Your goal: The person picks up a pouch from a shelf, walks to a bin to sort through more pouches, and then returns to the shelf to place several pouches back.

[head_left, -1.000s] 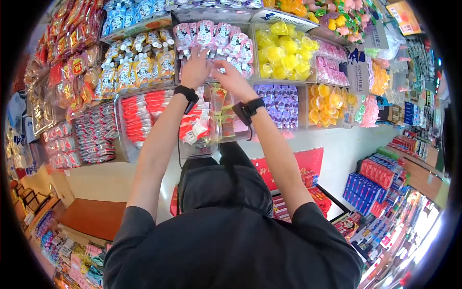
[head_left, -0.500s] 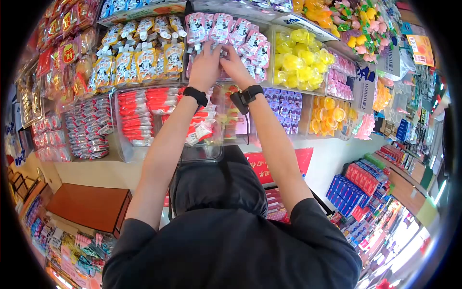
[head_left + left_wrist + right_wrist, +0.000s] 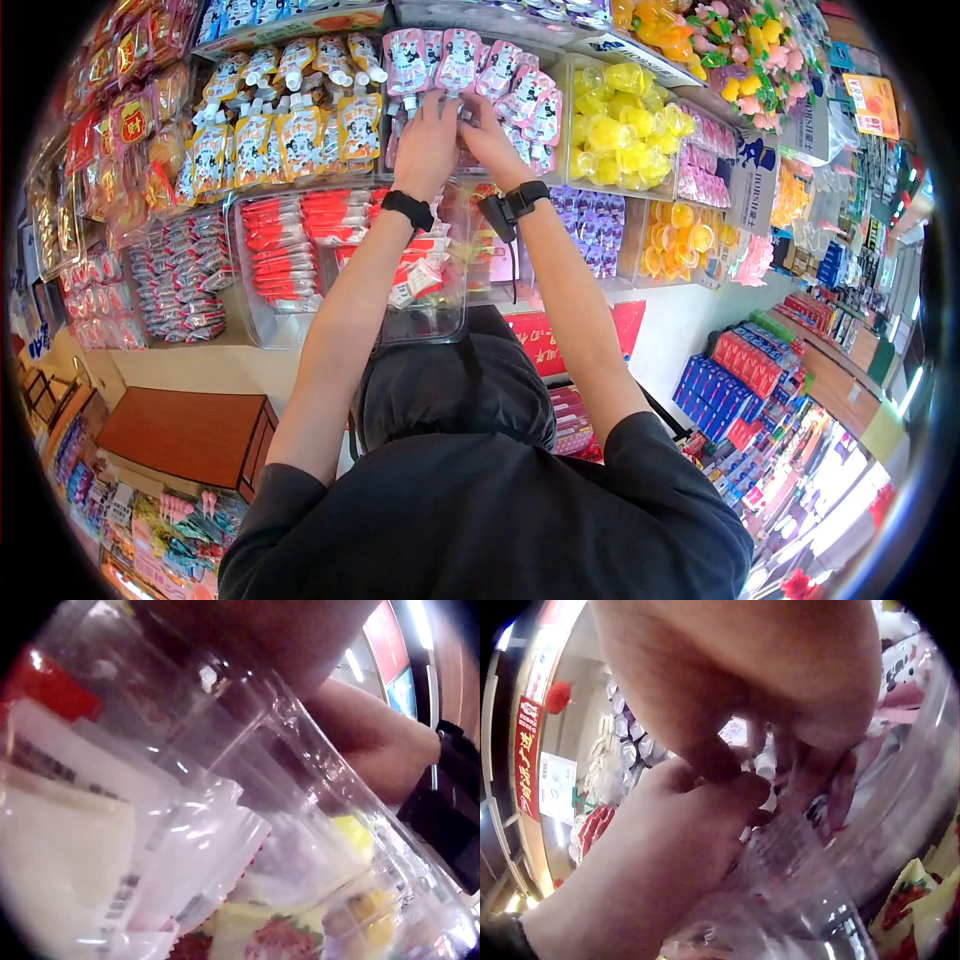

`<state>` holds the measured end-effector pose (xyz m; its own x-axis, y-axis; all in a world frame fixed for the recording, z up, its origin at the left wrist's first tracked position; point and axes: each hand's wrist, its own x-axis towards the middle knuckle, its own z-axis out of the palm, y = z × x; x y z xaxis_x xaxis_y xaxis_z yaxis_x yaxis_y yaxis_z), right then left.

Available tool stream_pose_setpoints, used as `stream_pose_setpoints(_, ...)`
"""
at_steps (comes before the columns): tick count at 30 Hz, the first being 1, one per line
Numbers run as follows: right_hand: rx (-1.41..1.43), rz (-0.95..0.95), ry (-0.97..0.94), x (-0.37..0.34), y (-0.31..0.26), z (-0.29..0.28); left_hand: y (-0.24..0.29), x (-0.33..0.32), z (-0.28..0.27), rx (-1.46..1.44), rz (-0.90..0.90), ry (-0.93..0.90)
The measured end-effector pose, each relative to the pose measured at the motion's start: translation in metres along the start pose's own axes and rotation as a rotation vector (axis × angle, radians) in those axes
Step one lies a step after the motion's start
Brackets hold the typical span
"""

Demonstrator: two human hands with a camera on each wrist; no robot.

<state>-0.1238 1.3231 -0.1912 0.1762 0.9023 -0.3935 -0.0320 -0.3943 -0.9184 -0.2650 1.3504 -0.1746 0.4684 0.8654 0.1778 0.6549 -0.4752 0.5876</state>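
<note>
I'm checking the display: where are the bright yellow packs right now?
In the head view, the bright yellow packs lie to the right of the right hand, between the larger pink pouches and the small pink packs.

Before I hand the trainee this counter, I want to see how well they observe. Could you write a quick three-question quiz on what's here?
1. True or false: the left hand and the right hand are both at the pink pouches.
2. In the head view, what lies directly right of those pouches, in the same row?
A) Blue pouches
B) Yellow cups
C) Red packets
3. Fill in: the left wristband is ____.
Key: 1 true; 2 B; 3 black.
</note>
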Motion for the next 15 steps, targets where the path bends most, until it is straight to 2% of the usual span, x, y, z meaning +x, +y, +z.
stream_pose_setpoints(7, 0.016, 0.018, 0.011, -0.007, -0.012, 0.0, 0.002, 0.001, 0.0, -0.011, -0.001, 0.084)
stream_pose_setpoints(15, 0.015, -0.039, 0.074, -0.013, -0.004, 0.005, 0.003, -0.001, -0.004, -0.056, -0.039, 0.042)
